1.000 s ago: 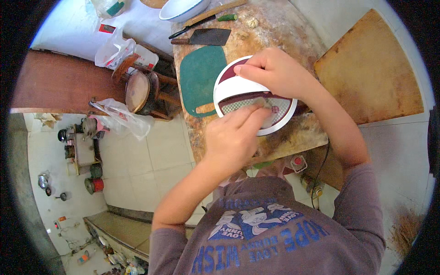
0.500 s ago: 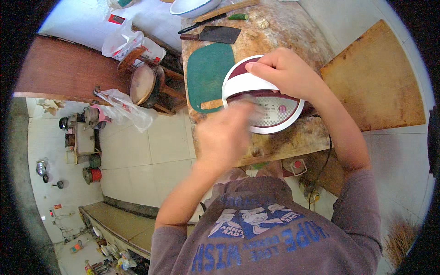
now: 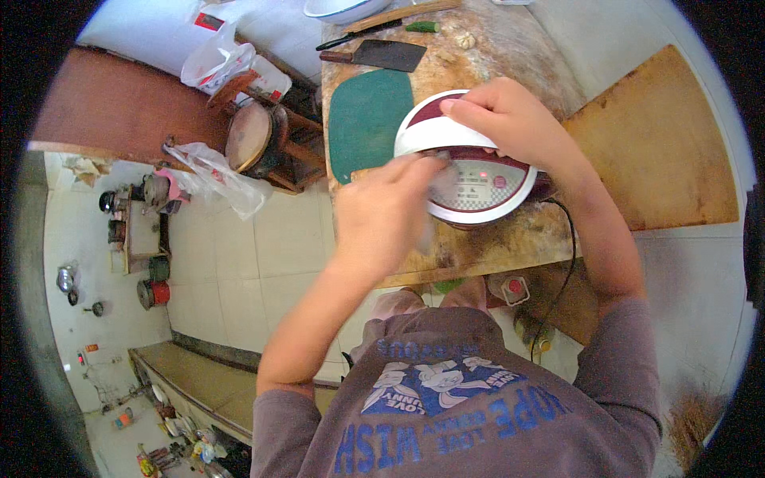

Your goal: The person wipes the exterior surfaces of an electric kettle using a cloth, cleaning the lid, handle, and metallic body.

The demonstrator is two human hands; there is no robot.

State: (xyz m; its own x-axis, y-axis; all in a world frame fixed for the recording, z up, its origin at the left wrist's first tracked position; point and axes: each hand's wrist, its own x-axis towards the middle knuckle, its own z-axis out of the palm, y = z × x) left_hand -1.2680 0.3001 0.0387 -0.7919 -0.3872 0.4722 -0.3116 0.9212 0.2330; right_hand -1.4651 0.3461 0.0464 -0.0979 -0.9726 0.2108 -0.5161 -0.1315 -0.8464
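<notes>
A round white-and-maroon rice cooker [image 3: 502,201] with a control panel stands on the worn wooden table [image 3: 550,253], a small red light showing on the panel. Its white arched handle [image 3: 446,135] is gripped at the right end by my right hand [image 3: 510,119], thumb on top and fingers curled beneath. My left hand [image 3: 382,211] is closed on a thin grey cloth [image 3: 441,182], which lies against the panel's left part. Motion blur softens the cloth's edges. Left of the cooker is a green cutting board [image 3: 370,119], partly covered by my left hand.
A cleaver [image 3: 390,55], a black-handled knife [image 3: 360,36], a green vegetable piece [image 3: 422,27] and a garlic bulb [image 3: 464,40] lie toward the table's far end. A black cord [image 3: 567,275] hangs from the cooker. A wooden stool [image 3: 253,139] stands at the left, a wooden board [image 3: 661,151] at the right.
My left hand has shifted slightly with the cloth, uncovering more of the panel's lower part. A red light now shows on the panel. My right hand keeps its hold on the handle.
</notes>
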